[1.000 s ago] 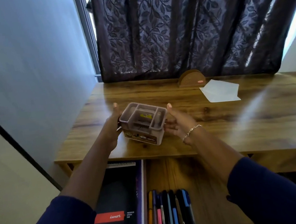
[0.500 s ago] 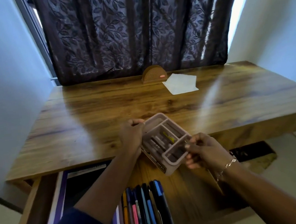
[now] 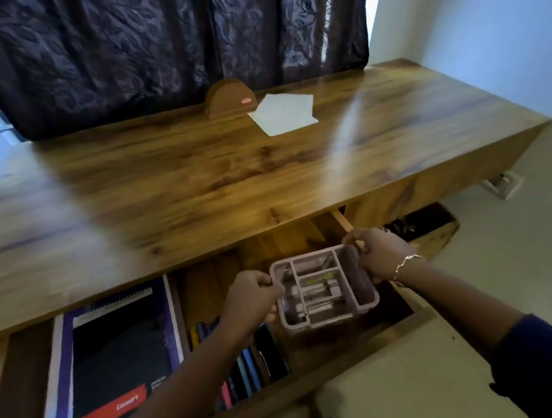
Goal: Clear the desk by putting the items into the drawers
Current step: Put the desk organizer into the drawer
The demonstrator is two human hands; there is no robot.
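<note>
A pale pink compartmented organiser [image 3: 324, 289] sits low inside the right part of the open drawer [image 3: 366, 339], below the desk's front edge. My left hand [image 3: 248, 300] grips its left rim and my right hand [image 3: 380, 254] grips its right rim and far corner. On the wooden desk [image 3: 197, 183] there remain a brown arched wooden holder [image 3: 229, 98] and white sheets of paper [image 3: 283, 112], both at the back.
In the drawer lie a dark spiral notebook with a red label [image 3: 113, 355] on the left and a row of several pens [image 3: 247, 368] in the middle. A dark leaf-patterned curtain [image 3: 161, 40] hangs behind the desk. Walls close in on both sides.
Both hands carried the organiser off the desk top, forward and down into the right side of the open drawer. It was tilted half a second ago and is level now.
</note>
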